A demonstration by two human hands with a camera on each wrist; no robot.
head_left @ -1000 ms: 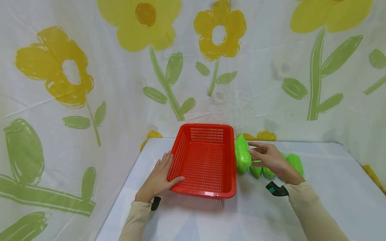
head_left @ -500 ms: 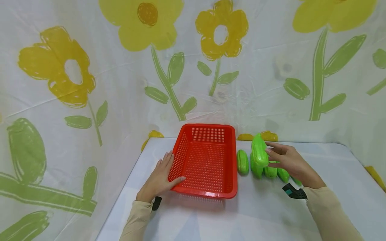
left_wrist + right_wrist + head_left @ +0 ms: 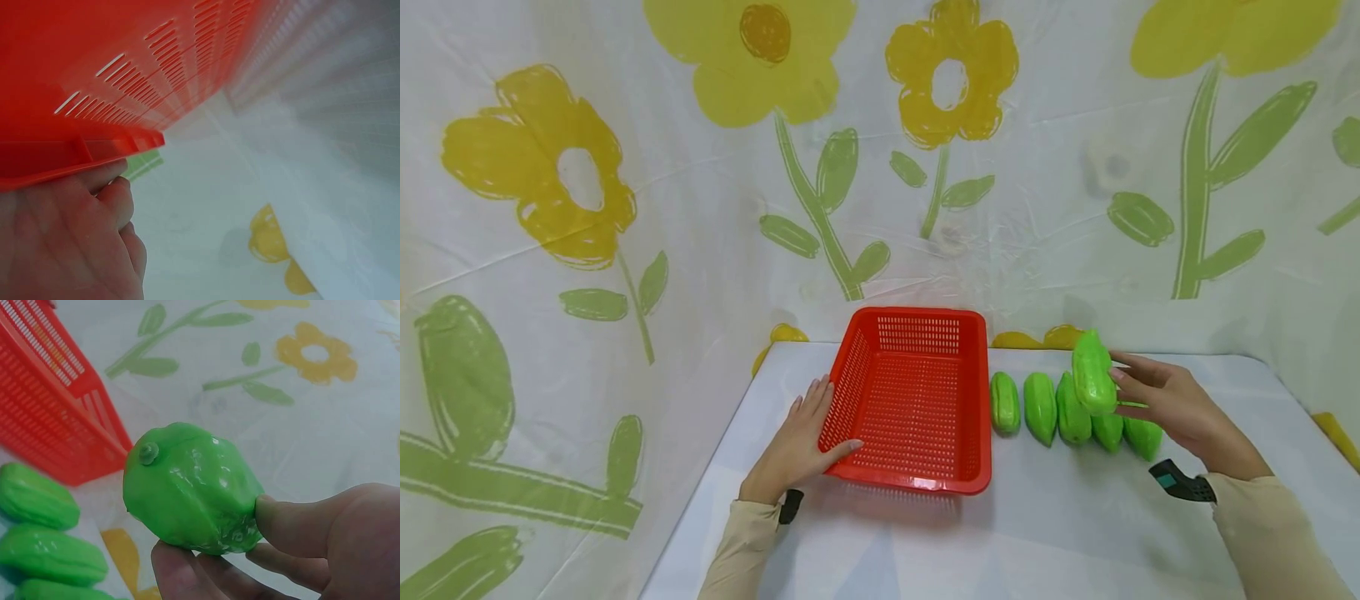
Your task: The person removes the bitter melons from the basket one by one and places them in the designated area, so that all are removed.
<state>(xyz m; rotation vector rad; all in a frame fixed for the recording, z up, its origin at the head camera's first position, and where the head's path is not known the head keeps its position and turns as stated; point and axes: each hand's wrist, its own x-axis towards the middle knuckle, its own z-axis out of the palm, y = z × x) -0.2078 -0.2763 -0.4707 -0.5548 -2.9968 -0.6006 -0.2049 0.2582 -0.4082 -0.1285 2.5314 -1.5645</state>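
My right hand pinches a glossy bright-green, ridged, papaya-shaped fruit between thumb and fingers, above the right part of a row of similar fruits. In the right wrist view the held fruit shows its stubby stem end, with thumb at its right and fingers below. My left hand rests on the near left corner of a red perforated plastic basket. Its fingers lie straight along the left side, and its thumb reaches over the rim. The left wrist view shows the palm against the basket's rim.
Right of the basket, several green fruits lie side by side, among them one close to its wall and another beside it. All stand on a pale table. A flower-printed white curtain hangs behind and at the sides.
My right hand has carried the green fruit rightward, from beside the basket to above the right part of the row, uncovering the fruits on the left. My left hand and the basket have stayed put.
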